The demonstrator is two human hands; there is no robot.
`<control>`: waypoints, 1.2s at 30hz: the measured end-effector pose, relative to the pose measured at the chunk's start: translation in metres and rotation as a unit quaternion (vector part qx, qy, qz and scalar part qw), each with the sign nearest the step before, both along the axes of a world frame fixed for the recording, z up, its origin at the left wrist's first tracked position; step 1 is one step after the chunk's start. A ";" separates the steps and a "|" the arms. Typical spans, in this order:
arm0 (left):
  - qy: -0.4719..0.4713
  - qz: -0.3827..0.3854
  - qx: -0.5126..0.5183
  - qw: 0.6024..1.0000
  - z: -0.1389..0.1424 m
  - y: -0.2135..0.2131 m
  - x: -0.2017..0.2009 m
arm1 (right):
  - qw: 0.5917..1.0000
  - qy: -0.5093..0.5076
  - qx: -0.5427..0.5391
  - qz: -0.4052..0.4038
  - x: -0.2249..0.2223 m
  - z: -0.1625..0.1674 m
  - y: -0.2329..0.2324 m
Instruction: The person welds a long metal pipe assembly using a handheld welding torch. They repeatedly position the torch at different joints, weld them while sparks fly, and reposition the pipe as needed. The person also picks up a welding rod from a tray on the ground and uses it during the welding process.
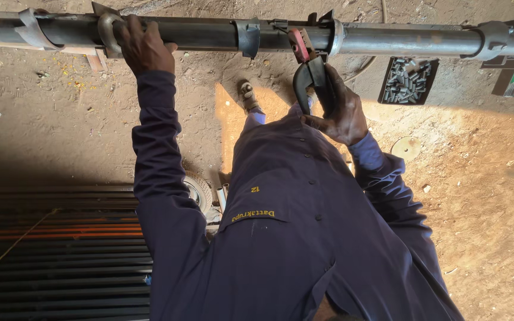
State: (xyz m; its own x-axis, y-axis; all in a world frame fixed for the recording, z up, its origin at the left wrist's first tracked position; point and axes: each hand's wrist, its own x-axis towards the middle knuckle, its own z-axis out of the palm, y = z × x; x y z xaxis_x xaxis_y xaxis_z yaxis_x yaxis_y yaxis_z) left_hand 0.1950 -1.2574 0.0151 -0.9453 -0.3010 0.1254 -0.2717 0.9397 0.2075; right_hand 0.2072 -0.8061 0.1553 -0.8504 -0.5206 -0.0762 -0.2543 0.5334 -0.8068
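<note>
A long dark metal pipe (203,32) runs across the top of the view, joined on the right to a lighter grey pipe (411,41). My left hand (143,47) grips the dark pipe beside a curved metal bracket (105,32). My right hand (339,110) is closed on the black handle of a clamp-type tool (307,74) whose red jaw (298,46) sits on the pipe near a metal collar (335,35). Both arms wear dark blue sleeves.
Sandy ground lies below the pipe. A black tray of small metal pieces (407,80) sits at the upper right, a round disc (406,147) lies in the dirt, and stacked dark metal bars (55,255) fill the lower left. A small wheel (198,190) shows by my torso.
</note>
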 end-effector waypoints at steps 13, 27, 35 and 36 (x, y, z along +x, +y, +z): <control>0.002 0.008 0.015 1.000 0.008 0.000 0.002 | 1.000 -0.007 -0.009 0.001 0.001 -0.001 -0.008; -0.010 0.004 -0.002 1.000 0.004 -0.002 -0.002 | 1.000 0.010 0.015 0.001 -0.004 -0.008 -0.009; 0.021 -0.011 0.026 0.999 -0.015 -0.010 0.002 | 0.994 0.101 0.046 0.026 -0.007 -0.009 -0.011; 0.045 -0.022 0.006 0.999 -0.017 -0.012 0.002 | 0.988 0.137 0.061 0.041 -0.008 -0.009 -0.012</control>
State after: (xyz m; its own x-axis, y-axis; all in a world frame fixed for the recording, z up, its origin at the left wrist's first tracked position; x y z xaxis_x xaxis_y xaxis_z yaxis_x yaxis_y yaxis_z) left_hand 0.1972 -1.2689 -0.0018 -0.9427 -0.2620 0.2067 -0.2106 0.9475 0.2404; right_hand 0.1995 -0.8180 0.1461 -0.8037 -0.5890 0.0841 -0.4995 0.5913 -0.6332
